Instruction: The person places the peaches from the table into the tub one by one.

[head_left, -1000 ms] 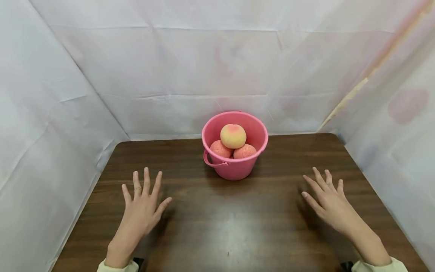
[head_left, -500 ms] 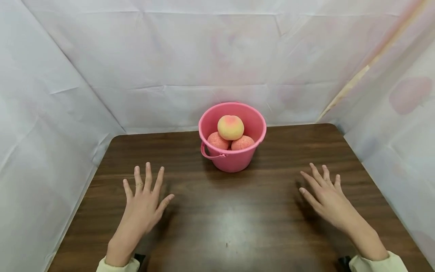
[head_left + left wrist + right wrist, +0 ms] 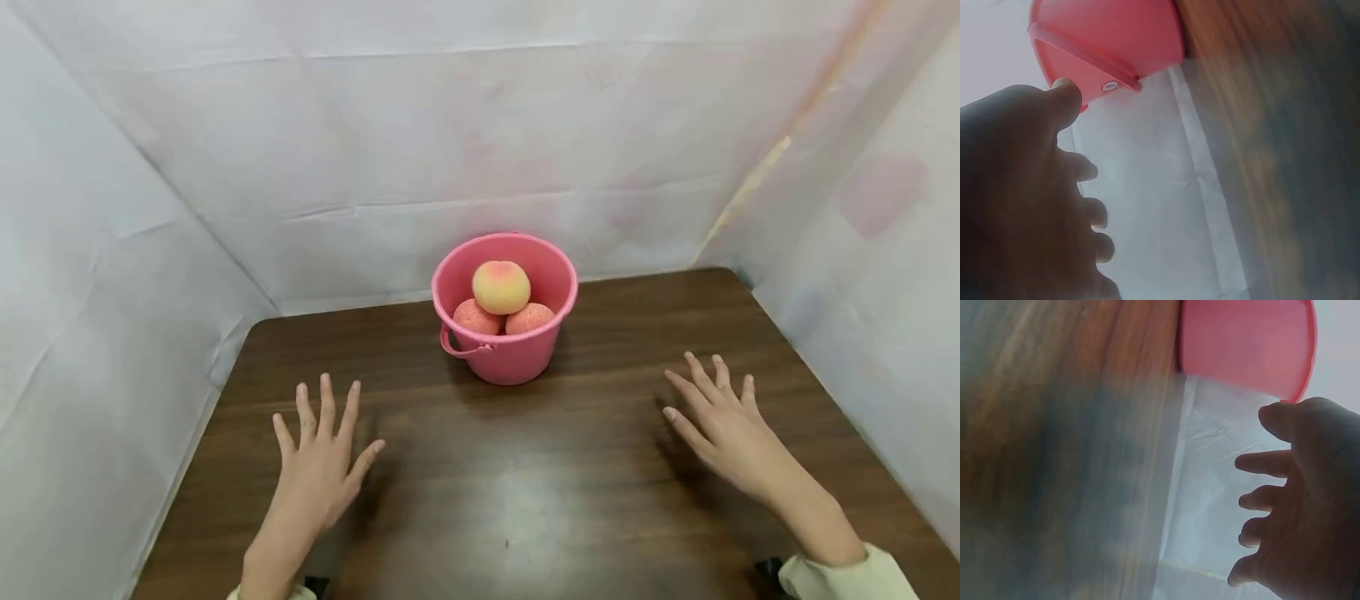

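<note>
A pink bucket (image 3: 513, 362) stands upright near the back of the table, its handle (image 3: 467, 350) hanging down at the front left. Inside lie a yellow peach with a reddish top (image 3: 501, 288) and, beneath it, two speckled coral-pink round fruits, one on the left (image 3: 476, 317) and one on the right (image 3: 529, 318). To the bucket's left my left hand (image 3: 318, 479) hovers palm down, fingers spread, holding nothing. On the other side my right hand (image 3: 738, 442) is held likewise, fingers apart. Both hands are well away from the bucket. In both wrist views the bucket's wall shows beyond the thumb.
The dark wood-grain table (image 3: 517, 467) has rounded back corners. White patterned sheeting (image 3: 420, 133) hangs close behind it and along both sides. A pale strip (image 3: 757, 175) runs down the back right corner.
The head view has shifted and tilted slightly. Both hands stay spread at either side, and the bucket with its fruits stays in place.
</note>
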Action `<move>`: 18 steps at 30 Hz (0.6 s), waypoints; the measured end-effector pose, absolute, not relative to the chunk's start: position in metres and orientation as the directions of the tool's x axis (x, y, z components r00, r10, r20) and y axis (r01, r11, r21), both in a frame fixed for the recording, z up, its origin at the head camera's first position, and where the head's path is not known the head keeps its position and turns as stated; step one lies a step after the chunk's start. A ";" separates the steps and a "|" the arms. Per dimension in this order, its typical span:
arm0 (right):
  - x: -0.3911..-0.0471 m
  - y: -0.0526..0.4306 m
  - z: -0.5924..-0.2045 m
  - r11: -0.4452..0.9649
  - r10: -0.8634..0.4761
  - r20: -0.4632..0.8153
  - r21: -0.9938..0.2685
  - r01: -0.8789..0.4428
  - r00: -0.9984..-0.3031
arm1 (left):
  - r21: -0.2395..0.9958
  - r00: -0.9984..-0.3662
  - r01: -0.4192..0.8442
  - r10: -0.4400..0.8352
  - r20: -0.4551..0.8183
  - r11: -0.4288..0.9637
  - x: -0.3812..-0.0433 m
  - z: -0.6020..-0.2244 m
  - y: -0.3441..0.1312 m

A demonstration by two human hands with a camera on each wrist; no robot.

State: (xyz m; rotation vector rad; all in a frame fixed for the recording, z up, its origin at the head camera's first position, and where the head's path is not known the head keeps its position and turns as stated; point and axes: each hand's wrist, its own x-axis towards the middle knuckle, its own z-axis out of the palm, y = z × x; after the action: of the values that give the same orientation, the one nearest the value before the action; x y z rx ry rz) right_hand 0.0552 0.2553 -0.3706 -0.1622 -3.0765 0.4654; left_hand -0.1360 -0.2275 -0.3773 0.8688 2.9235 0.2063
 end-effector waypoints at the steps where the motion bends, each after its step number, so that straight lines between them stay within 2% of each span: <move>1: 0.058 0.244 -0.367 0.953 0.131 0.010 -0.278 0.123 -0.991 | 0.190 -0.815 0.550 0.572 -0.093 0.814 -0.142 -0.377 -0.231; 4: 0.044 0.212 -0.350 0.959 0.145 -0.017 -0.243 0.145 -0.989 | 0.330 -0.724 0.526 0.616 -0.311 0.784 -0.167 -0.374 -0.243; 7: 0.025 0.190 -0.330 0.948 0.170 -0.111 -0.255 0.193 -0.979 | 0.384 -0.624 0.510 0.638 -0.450 0.770 -0.197 -0.374 -0.245; 10: 0.029 0.178 -0.324 0.902 0.262 -0.234 -0.285 0.324 -0.936 | 0.365 -0.566 0.598 0.698 -0.438 0.714 -0.229 -0.376 -0.232; 14: 0.052 0.157 -0.346 0.810 0.387 -0.355 -0.309 0.498 -0.851 | 0.311 -0.468 0.713 0.757 -0.456 0.629 -0.272 -0.375 -0.209; 16: 0.036 0.147 -0.359 0.823 0.337 -0.378 -0.326 0.465 -0.862 | 0.276 -0.502 0.668 0.692 -0.518 0.691 -0.279 -0.376 -0.227; 18: 0.005 0.131 -0.365 0.858 0.272 -0.378 -0.322 0.401 -0.885 | 0.233 -0.617 0.603 0.631 -0.470 0.763 -0.287 -0.396 -0.263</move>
State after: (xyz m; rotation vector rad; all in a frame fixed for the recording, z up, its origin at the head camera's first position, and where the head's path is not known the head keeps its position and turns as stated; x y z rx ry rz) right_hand 0.0054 0.1307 -0.3653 -0.6213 -3.3374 0.7015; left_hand -0.2867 -0.2626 -0.3959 0.9238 2.4208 0.0700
